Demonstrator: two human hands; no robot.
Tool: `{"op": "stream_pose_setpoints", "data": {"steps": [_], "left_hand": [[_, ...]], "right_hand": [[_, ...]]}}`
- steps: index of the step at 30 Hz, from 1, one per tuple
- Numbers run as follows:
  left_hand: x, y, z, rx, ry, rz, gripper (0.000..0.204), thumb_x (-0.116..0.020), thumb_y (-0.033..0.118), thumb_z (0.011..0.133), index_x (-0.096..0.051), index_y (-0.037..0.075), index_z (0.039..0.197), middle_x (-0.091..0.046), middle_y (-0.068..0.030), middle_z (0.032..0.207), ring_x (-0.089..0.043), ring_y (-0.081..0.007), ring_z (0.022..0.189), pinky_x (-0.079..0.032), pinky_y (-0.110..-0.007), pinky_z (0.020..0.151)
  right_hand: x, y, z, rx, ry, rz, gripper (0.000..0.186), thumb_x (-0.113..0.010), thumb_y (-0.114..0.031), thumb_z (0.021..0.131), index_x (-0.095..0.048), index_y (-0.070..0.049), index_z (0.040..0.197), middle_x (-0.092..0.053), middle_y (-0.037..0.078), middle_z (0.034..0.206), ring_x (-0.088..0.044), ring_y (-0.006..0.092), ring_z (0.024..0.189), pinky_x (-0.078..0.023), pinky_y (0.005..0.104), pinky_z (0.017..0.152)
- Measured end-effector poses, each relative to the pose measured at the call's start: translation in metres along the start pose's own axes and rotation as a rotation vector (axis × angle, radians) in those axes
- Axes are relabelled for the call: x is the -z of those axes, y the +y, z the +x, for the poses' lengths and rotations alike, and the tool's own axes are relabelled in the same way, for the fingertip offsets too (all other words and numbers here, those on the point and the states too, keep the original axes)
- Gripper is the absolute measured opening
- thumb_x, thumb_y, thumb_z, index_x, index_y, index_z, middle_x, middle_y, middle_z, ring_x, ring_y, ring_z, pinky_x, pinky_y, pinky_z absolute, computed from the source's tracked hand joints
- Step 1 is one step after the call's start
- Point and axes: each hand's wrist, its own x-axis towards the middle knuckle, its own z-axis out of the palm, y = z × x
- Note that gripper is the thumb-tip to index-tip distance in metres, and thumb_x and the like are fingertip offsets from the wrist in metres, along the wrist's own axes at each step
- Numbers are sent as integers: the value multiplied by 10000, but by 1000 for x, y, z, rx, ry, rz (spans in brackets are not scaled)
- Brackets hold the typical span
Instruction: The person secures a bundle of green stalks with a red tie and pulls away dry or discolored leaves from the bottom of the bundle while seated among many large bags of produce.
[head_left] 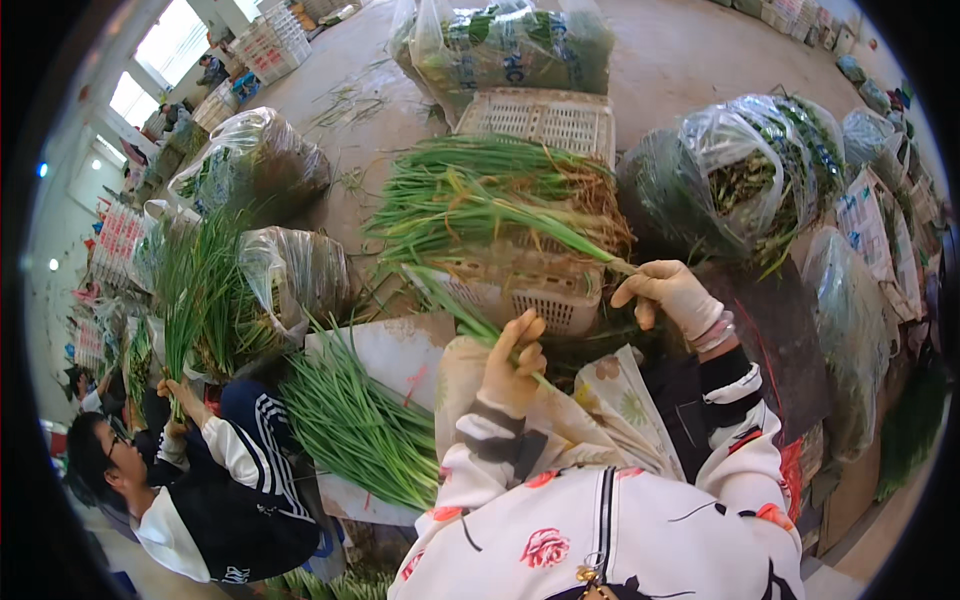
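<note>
My left hand [508,362], in a pale glove, is closed around a green onion stalk [460,310] that slants up toward the crate. My right hand [668,298], also gloved, pinches the root end of another stalk [570,242] just off the crate's right front corner. A pile of green onions [470,185] with brown roots lies on a white plastic crate [555,315] in front of me. Below and left of my hands, more trimmed green stalks [355,420] lie on a pale board [410,350]. A patterned cloth [615,420] covers my lap.
A co-worker [190,500] at lower left holds an upright onion bunch [185,330]. Plastic bags of greens stand left [250,170], right [730,175] and beyond the crate [500,60]. A dark board [760,360] lies at my right. Stacked crates [270,45] line the back wall.
</note>
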Motion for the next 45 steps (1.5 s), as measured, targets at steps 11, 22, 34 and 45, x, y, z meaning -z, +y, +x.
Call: {"op": "stream_pose_setpoints", "data": {"steps": [11, 22, 34, 45], "left_hand": [[8, -8, 28, -59, 426, 578, 242, -631, 114, 872, -595, 99, 1111, -668, -13, 917, -465, -13, 523, -322, -145, 404], [24, -7, 38, -72, 613, 472, 248, -566, 27, 838, -549, 66, 1082, -669, -86, 933, -449, -68, 489, -331, -185, 391], [25, -7, 35, 52, 322, 359, 116, -615, 69, 867, -589, 53, 979, -597, -11, 830, -509, -76, 610, -380, -193, 464], [23, 7, 34, 45, 526, 341, 191, -532, 145, 923, -613, 127, 1096, -638, 28, 902, -468, -37, 551, -322, -165, 418]], "right_hand": [[-66, 113, -11, -48, 39, -309, 221, -647, -148, 870, -646, 17, 1016, -659, 72, 972, -605, 125, 829, -493, 261, 750], [-54, 122, 1, 397, 676, 101, 164, -647, -130, 856, -600, -42, 986, -653, 64, 873, -595, 152, 752, -490, 280, 687], [-96, 119, 12, 86, 357, 239, 109, -646, -35, 837, -665, 2, 937, -669, 53, 965, -609, 116, 858, -477, 241, 771], [1, 123, 2, 104, 693, 472, 81, -568, -107, 910, -597, -44, 952, -647, 59, 836, -588, 89, 663, -445, 203, 499]]}}
